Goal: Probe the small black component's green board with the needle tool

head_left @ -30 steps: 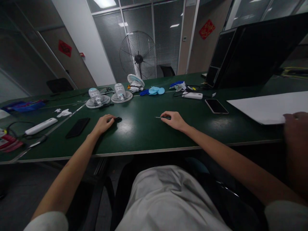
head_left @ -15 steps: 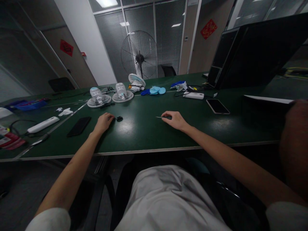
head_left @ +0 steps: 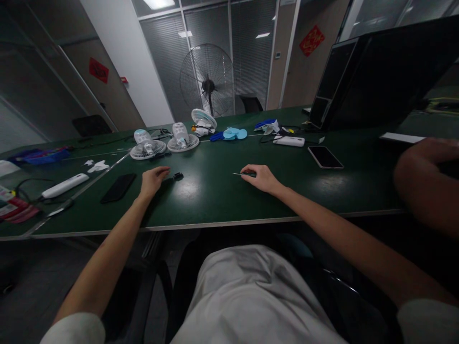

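In my right hand [head_left: 261, 177], resting low over the green table, is a small screwdriver [head_left: 248, 174] with a dark handle; its thin metal shaft points left. My left hand [head_left: 153, 180] is just left of a small black part [head_left: 178, 176] that lies on the table, with a slight gap between them. The left fingers are drawn together in a pinch; whatever may be between the tips is too small to make out.
A black phone [head_left: 118, 188] lies left, another phone [head_left: 325, 157] right. Behind are white fan heads [head_left: 182, 141], light-blue fan blades [head_left: 234, 134] and a white power strip [head_left: 289, 141]. Another person's arm [head_left: 426, 186] reaches in from the right, beside a large black monitor [head_left: 390, 81].
My left hand has lifted slightly and shifted a little left of the black part. My right hand stays put with the screwdriver. The other person's arm has moved further in over the table.
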Motion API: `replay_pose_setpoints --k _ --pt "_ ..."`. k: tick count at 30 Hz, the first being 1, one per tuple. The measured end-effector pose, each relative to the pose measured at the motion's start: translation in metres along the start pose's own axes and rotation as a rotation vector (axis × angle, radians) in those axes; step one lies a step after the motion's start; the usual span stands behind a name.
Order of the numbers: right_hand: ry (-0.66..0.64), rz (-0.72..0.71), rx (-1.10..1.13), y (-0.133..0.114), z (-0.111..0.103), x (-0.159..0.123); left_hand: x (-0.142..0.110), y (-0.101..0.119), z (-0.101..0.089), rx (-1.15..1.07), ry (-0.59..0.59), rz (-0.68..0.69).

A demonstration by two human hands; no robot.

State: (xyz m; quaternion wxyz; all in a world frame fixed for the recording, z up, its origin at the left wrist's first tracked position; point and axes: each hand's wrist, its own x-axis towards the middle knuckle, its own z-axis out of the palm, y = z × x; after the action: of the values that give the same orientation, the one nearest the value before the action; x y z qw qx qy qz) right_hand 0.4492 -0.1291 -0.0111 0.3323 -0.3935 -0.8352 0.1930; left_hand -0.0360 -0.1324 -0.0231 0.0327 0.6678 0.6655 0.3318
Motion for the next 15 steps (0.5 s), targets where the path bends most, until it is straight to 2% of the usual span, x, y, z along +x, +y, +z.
replay_pose_setpoints --k 15 --pt "-0.003 -0.002 0.012 0.001 0.000 -0.001 -0.006 0.010 -0.003 0.009 0.022 -0.007"
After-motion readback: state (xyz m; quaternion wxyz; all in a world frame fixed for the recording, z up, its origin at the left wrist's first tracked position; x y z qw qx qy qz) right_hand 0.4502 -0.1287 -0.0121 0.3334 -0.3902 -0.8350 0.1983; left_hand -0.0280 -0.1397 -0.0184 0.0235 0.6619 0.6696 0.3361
